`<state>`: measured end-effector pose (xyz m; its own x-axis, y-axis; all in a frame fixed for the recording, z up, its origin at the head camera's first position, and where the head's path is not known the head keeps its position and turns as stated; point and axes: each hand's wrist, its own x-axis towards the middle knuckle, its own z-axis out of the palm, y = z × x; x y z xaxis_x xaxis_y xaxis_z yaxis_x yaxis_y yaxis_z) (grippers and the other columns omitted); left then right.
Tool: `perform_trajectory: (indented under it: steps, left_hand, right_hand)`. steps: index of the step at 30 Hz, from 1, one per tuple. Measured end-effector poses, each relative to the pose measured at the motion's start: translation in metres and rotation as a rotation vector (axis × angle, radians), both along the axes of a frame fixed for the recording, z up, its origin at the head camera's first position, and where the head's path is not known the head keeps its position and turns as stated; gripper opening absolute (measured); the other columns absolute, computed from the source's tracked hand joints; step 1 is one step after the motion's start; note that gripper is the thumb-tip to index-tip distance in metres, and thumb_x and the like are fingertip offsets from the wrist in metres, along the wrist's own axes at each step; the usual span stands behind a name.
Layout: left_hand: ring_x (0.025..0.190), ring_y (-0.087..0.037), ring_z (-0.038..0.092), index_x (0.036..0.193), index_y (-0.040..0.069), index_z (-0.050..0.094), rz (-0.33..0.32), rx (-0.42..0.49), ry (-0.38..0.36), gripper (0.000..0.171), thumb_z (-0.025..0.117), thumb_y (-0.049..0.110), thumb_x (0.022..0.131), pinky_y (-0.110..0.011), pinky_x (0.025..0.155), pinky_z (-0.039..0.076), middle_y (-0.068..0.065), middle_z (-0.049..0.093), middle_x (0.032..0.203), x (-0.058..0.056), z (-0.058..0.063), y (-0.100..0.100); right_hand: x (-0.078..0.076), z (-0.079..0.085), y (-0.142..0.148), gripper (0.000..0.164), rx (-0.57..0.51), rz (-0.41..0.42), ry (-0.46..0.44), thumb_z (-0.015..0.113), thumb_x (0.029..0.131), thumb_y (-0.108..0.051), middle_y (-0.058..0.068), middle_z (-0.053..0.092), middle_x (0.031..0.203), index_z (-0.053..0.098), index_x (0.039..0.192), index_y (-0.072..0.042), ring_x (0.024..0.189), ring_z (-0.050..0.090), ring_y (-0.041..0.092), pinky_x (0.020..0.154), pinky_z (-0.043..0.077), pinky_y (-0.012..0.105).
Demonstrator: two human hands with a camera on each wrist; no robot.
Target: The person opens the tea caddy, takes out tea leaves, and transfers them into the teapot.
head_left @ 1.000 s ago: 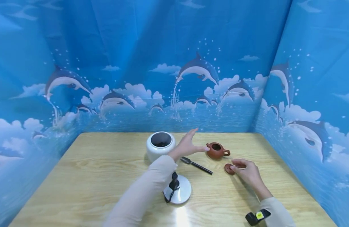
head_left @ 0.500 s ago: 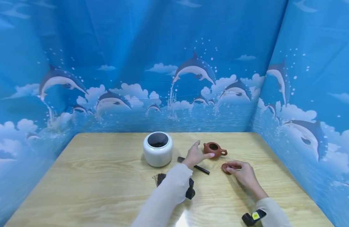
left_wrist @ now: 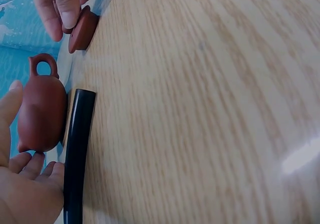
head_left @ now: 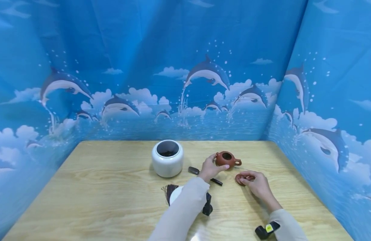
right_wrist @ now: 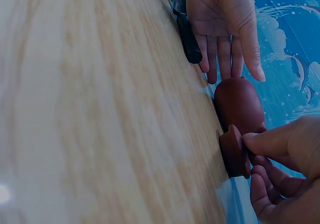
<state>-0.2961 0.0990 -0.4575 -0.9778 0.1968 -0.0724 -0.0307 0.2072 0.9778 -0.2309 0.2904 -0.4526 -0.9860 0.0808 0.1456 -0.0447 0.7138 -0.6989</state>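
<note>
A reddish-brown clay teapot [head_left: 226, 160], its top uncovered, stands toward the back right of the table. My left hand [head_left: 211, 168] is at its spout side, thumb spread from fairly straight fingers. In the right wrist view those fingertips reach the teapot's end; whether they press on it I cannot tell. My right hand [head_left: 258, 183] pinches the small teapot lid [right_wrist: 233, 151] by its knob, low over the wood in front of the handle. A black-handled scoop [head_left: 193, 170] lies partly under my left wrist.
Left of the scoop stands a white jar [head_left: 167, 164] with dark contents. A white disc [head_left: 175, 194] is mostly hidden by my left sleeve, with a dark tassel [head_left: 170, 190] beside it. A blue dolphin curtain [head_left: 173, 83] borders the wooden table [head_left: 98, 187].
My left hand has moved right and down to the teapot, uncovering the jar. The right hand stays at nearly the same place with the lid.
</note>
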Motion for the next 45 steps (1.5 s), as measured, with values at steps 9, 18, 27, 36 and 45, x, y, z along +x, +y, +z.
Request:
perform_trajectory:
  steps: [9, 18, 27, 36, 45]
  left_hand:
    - [0.135, -0.032, 0.04, 0.145, 0.003, 0.04, -0.013, -0.044, 0.025, 0.078, 0.078, 0.029, 0.081, -0.047, 0.107, 0.038, -0.014, 0.045, 0.145, -0.001, -0.001, 0.002]
    - [0.134, -0.033, 0.041, 0.144, 0.003, 0.042, 0.003, -0.103, 0.037, 0.076, 0.077, 0.029, 0.082, -0.047, 0.107, 0.039, -0.014, 0.046, 0.144, -0.001, 0.001, 0.0]
    - [0.125, -0.033, 0.05, 0.135, 0.003, 0.053, 0.088, -0.155, 0.098, 0.059, 0.075, 0.024, 0.085, -0.044, 0.099, 0.047, -0.014, 0.057, 0.133, -0.002, 0.001, 0.004]
    - [0.118, -0.031, 0.056, 0.128, 0.002, 0.06, 0.165, -0.217, 0.156, 0.053, 0.076, 0.027, 0.083, -0.041, 0.097, 0.048, -0.012, 0.064, 0.123, -0.002, -0.001, 0.009]
    - [0.108, -0.029, 0.062, 0.118, 0.003, 0.067, 0.227, -0.235, 0.212, 0.048, 0.08, 0.027, 0.079, -0.038, 0.091, 0.051, -0.011, 0.07, 0.11, 0.0, -0.001, 0.012]
  right_hand:
    - [-0.002, -0.002, 0.0, 0.016, -0.002, -0.013, -0.018, 0.072, 0.084, -0.005, 0.009, 0.071, 0.088, 0.074, 0.099, -0.001, 0.074, 0.059, 0.011, 0.061, 0.047, 0.019]
    - [-0.004, 0.002, 0.0, 0.017, -0.009, -0.029, -0.002, 0.073, 0.083, -0.006, 0.009, 0.071, 0.088, 0.074, 0.099, -0.001, 0.073, 0.059, 0.008, 0.062, 0.048, 0.018]
    - [-0.007, 0.021, -0.003, 0.02, -0.076, -0.054, 0.041, 0.072, 0.085, -0.009, 0.009, 0.071, 0.089, 0.073, 0.103, 0.0, 0.073, 0.058, 0.005, 0.062, 0.049, 0.018]
    - [-0.018, 0.04, -0.01, 0.024, -0.102, -0.051, 0.105, 0.07, 0.087, -0.01, 0.015, 0.071, 0.094, 0.071, 0.107, 0.003, 0.073, 0.057, -0.001, 0.063, 0.049, 0.015]
    - [-0.037, 0.05, -0.023, 0.024, -0.091, -0.019, 0.115, 0.071, 0.087, -0.01, 0.017, 0.071, 0.096, 0.071, 0.107, 0.003, 0.077, 0.06, 0.005, 0.064, 0.049, 0.015]
